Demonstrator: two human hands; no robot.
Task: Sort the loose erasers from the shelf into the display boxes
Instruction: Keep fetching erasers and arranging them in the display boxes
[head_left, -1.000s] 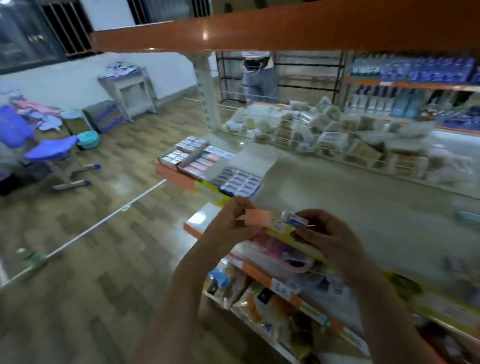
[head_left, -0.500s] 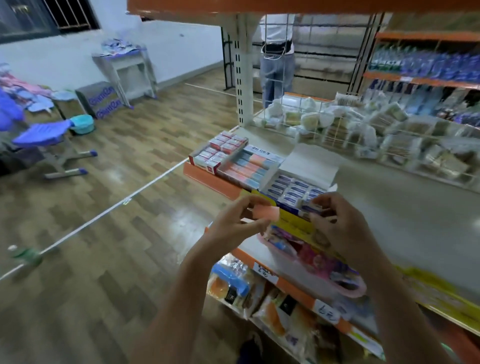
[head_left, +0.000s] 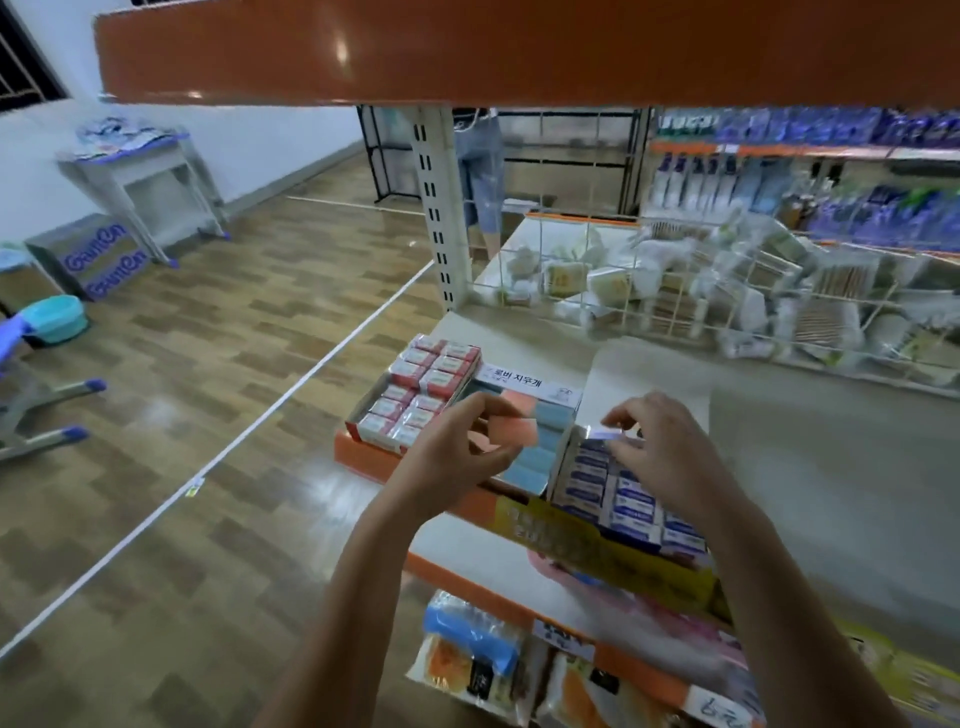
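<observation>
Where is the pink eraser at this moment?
In the head view, the pink eraser is near the centre, pinched in the left hand just above the middle display box of pink and blue erasers.

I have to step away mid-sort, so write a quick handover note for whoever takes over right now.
Left hand: pinches a loose pink eraser above the middle display box of pink and blue erasers.
Right hand: pinches a small blue-and-white eraser over the right-hand box of matching blue-labelled ones.
Left-hand box of red-labelled erasers: untouched now.
All three boxes sit at the shelf's front edge.
Done: both erasers are at their boxes.
Left: seat each one, then check the shelf for more loose ones; none is plainly visible here.
</observation>
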